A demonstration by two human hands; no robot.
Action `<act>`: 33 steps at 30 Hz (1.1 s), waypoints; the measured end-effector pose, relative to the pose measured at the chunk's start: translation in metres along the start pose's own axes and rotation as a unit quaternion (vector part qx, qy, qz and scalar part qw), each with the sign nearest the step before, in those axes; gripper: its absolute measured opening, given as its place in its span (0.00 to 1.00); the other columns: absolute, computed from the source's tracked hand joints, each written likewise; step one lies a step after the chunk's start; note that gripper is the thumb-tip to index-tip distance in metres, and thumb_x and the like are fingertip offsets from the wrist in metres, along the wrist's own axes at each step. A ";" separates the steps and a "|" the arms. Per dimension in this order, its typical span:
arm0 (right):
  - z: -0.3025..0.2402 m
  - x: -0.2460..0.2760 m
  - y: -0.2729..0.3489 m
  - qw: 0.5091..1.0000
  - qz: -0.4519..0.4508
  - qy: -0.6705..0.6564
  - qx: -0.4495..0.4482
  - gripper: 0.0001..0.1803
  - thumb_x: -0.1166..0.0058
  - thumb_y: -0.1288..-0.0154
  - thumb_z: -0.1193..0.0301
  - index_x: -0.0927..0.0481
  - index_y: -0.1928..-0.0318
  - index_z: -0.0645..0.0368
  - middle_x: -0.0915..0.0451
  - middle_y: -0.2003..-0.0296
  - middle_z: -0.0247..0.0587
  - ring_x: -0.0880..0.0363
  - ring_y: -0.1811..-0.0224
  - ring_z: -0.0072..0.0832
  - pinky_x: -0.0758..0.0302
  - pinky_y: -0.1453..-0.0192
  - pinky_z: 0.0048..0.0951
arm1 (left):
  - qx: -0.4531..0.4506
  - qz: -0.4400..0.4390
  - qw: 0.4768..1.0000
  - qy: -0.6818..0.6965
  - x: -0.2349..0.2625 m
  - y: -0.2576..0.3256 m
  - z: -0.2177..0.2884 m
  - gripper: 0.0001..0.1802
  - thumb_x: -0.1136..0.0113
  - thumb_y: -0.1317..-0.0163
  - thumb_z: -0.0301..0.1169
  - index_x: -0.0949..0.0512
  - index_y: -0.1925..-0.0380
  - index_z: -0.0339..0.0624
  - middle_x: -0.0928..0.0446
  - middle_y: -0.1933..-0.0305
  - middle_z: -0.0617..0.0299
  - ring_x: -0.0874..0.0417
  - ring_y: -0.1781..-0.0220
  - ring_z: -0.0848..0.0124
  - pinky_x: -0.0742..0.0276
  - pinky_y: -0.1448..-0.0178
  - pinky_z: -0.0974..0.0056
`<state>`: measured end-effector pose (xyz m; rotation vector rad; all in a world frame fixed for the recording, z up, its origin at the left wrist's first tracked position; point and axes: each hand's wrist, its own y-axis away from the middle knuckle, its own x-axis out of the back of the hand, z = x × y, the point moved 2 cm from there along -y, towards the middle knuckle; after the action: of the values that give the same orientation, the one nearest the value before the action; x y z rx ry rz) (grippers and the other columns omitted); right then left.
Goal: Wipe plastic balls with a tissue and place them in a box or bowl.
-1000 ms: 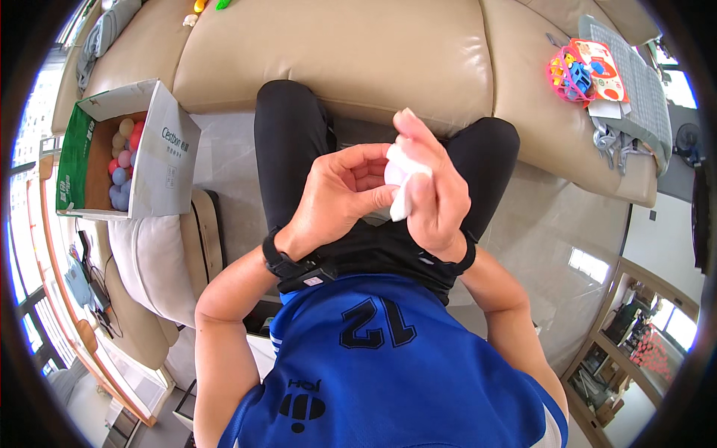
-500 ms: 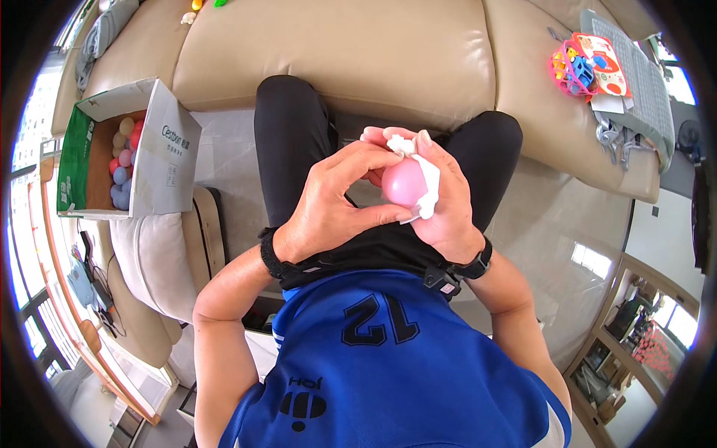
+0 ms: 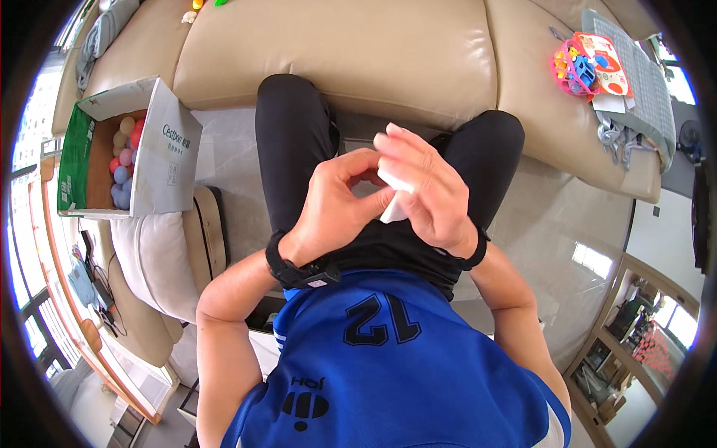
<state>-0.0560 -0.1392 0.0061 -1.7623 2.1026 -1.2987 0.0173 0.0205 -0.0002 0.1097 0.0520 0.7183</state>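
Observation:
My left hand (image 3: 334, 200) is curved, its thumb and index finger bent round toward my right hand. My right hand (image 3: 435, 193) covers the spot where their fingers meet, with its fingertips blurred by motion. A crumpled white tissue (image 3: 393, 211) shows between the hands, pressed under my right palm and thumb. The pink ball seen there a moment ago is now hidden behind my right hand and the tissue. Both hands are above my lap, between my knees.
A cardboard box (image 3: 173, 149) holding several coloured balls (image 3: 122, 175) stands at the left on a cushioned seat. Ahead runs a beige sofa (image 3: 336, 52). A pink basket of toys (image 3: 573, 69) sits at its right end. A wood-framed cabinet (image 3: 635, 328) stands at lower right.
My right hand has turned over the ball with the tissue, covering it from view. My left wrist has rolled, and its fingers have shifted slightly.

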 end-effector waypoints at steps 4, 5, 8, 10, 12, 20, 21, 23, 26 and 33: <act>-0.002 -0.018 0.013 0.832 0.188 -0.359 -0.379 0.21 0.58 0.17 0.65 0.20 0.43 0.71 0.21 0.38 0.61 0.21 0.35 0.52 0.25 0.29 0.46 | -0.242 0.050 0.950 -0.192 -0.005 0.000 0.015 0.25 0.23 0.54 0.21 0.16 0.51 0.36 0.15 0.57 0.53 0.14 0.55 0.56 0.17 0.48 0.56; -0.003 -0.017 0.011 0.761 0.187 -0.447 -0.432 0.24 0.63 0.15 0.61 0.22 0.40 0.69 0.22 0.36 0.58 0.23 0.33 0.45 0.27 0.28 0.42 | -0.269 0.046 0.942 -0.193 -0.004 -0.001 0.015 0.27 0.22 0.55 0.20 0.16 0.51 0.36 0.15 0.56 0.52 0.15 0.53 0.53 0.17 0.47 0.55; -0.002 -0.018 0.011 0.501 0.173 -0.692 -0.489 0.25 0.59 0.16 0.57 0.22 0.39 0.67 0.20 0.38 0.51 0.20 0.37 0.37 0.25 0.32 0.37 | -0.291 0.004 0.939 -0.183 0.001 -0.005 0.016 0.27 0.22 0.54 0.20 0.16 0.50 0.36 0.15 0.54 0.54 0.15 0.52 0.54 0.18 0.45 0.55; -0.002 -0.020 0.011 0.518 0.171 -0.695 -0.468 0.26 0.58 0.16 0.55 0.24 0.38 0.67 0.21 0.37 0.51 0.22 0.36 0.34 0.27 0.30 0.39 | -0.258 -0.009 0.953 -0.160 0.005 -0.006 0.013 0.28 0.23 0.53 0.20 0.16 0.48 0.37 0.15 0.51 0.55 0.15 0.52 0.54 0.19 0.44 0.56; 0.000 -0.019 0.009 0.618 0.241 -0.600 -0.447 0.26 0.58 0.16 0.56 0.23 0.38 0.67 0.21 0.38 0.52 0.21 0.37 0.36 0.26 0.31 0.39 | -0.257 0.012 0.942 -0.215 0.007 -0.006 0.016 0.28 0.24 0.50 0.19 0.16 0.45 0.38 0.18 0.44 0.53 0.15 0.47 0.58 0.19 0.41 0.60; -0.006 -0.013 0.013 0.937 0.182 -0.222 -0.199 0.26 0.65 0.14 0.61 0.27 0.38 0.74 0.25 0.35 0.67 0.27 0.30 0.50 0.31 0.24 0.48 | 0.036 -0.010 0.970 0.240 -0.006 0.000 0.010 0.21 0.33 0.29 0.33 0.20 0.39 0.37 0.17 0.45 0.58 0.16 0.47 0.72 0.18 0.43 0.64; -0.002 -0.012 0.014 0.953 0.169 -0.196 -0.157 0.26 0.65 0.14 0.62 0.26 0.38 0.74 0.26 0.35 0.69 0.27 0.30 0.52 0.32 0.24 0.49 | 0.042 -0.003 0.974 0.222 -0.005 0.001 0.013 0.22 0.30 0.32 0.30 0.20 0.41 0.34 0.16 0.43 0.54 0.14 0.46 0.66 0.18 0.42 0.60; -0.002 -0.012 0.015 0.946 0.176 -0.210 -0.175 0.26 0.65 0.14 0.62 0.26 0.38 0.74 0.26 0.35 0.68 0.26 0.30 0.50 0.31 0.24 0.48 | -0.054 -0.013 0.996 0.064 0.001 0.000 0.015 0.23 0.29 0.36 0.28 0.19 0.41 0.35 0.16 0.44 0.53 0.14 0.47 0.62 0.18 0.42 0.59; -0.006 -0.014 0.006 0.883 0.213 -0.321 -0.268 0.25 0.64 0.14 0.62 0.25 0.38 0.73 0.24 0.36 0.62 0.23 0.33 0.43 0.28 0.27 0.42 | -0.248 0.002 0.952 -0.180 0.004 -0.006 0.014 0.29 0.25 0.46 0.23 0.18 0.41 0.39 0.17 0.43 0.50 0.15 0.48 0.53 0.19 0.42 0.55; 0.000 -0.031 0.001 0.818 0.236 -0.372 -0.369 0.25 0.61 0.15 0.61 0.22 0.39 0.72 0.22 0.36 0.56 0.21 0.36 0.36 0.27 0.30 0.38 | -0.186 -0.018 0.967 -0.175 0.021 0.005 0.022 0.32 0.23 0.44 0.31 0.20 0.38 0.41 0.24 0.40 0.49 0.19 0.46 0.57 0.22 0.40 0.57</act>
<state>-0.0471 -0.1133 -0.0079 -1.3789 2.3656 0.3782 0.0315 0.0360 0.0215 -0.1241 -0.4170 0.6520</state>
